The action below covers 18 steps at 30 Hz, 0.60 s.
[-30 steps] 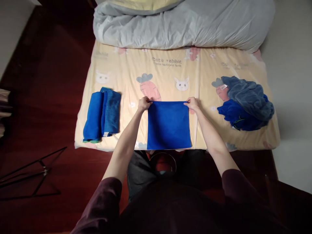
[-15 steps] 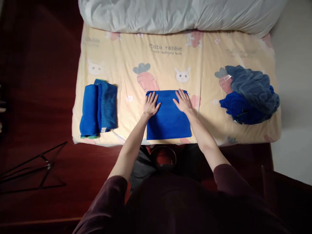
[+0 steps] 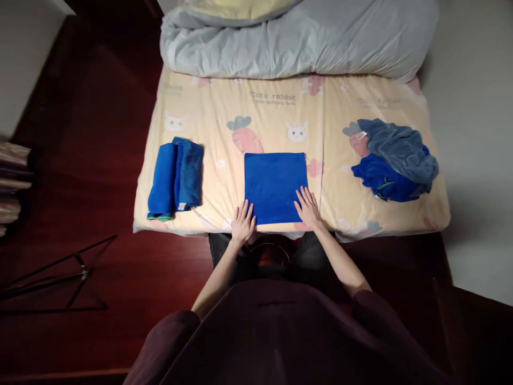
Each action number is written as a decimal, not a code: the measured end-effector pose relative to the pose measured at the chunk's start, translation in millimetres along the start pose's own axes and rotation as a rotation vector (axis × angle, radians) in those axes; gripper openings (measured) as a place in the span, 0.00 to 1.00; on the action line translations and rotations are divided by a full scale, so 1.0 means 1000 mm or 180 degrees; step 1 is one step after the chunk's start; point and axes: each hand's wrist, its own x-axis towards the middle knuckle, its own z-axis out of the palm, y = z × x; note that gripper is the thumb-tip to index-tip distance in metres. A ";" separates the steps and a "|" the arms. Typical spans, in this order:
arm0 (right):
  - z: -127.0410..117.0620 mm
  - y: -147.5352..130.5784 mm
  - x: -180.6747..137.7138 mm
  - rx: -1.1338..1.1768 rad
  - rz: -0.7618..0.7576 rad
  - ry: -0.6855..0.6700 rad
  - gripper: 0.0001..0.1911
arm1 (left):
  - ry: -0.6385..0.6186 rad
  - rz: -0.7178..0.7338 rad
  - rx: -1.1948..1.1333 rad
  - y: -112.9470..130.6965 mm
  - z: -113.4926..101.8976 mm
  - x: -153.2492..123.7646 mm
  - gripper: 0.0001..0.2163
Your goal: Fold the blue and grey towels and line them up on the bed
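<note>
A blue towel point(image 3: 276, 184) lies flat on the bed, folded into a neat rectangle. My left hand point(image 3: 243, 222) rests at its near left corner, fingers stretched out and pointing away from me. On the near right edge lies my right hand point(image 3: 308, 207), fingers spread, partly over the cloth. Neither hand grips anything. To the left, a rolled blue towel point(image 3: 162, 179) sits beside a darker blue folded towel point(image 3: 191, 174) with a small white tag. Off to the right is a crumpled heap, with a grey-blue towel point(image 3: 401, 147) on top of a bright blue towel point(image 3: 374, 170).
The bed point(image 3: 224, 208) has a yellow sheet printed with rabbits and carrots. Across its far end lies a bunched grey quilt point(image 3: 240, 56). A black tripod leg point(image 3: 76, 280) stands on the dark red floor at left. A pale wall point(image 3: 473, 160) borders the right side.
Both hands have slid from the towel's far edge back toward me, to its near corners. The towel stays flat. My view has tilted up, showing more of the quilt.
</note>
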 end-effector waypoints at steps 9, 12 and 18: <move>-0.005 0.003 -0.095 0.0369 0.0750 0.0615 0.29 | 0.0496 -0.0492 -0.0520 -0.021 0.009 -0.101 0.29; -0.009 0.003 -0.116 0.0697 0.0937 0.0805 0.25 | 0.0584 -0.0797 -0.0901 -0.027 0.008 -0.105 0.24; -0.011 0.014 -0.115 0.1633 0.1372 0.0772 0.21 | 0.0130 -0.1396 -0.2275 -0.022 0.000 -0.080 0.27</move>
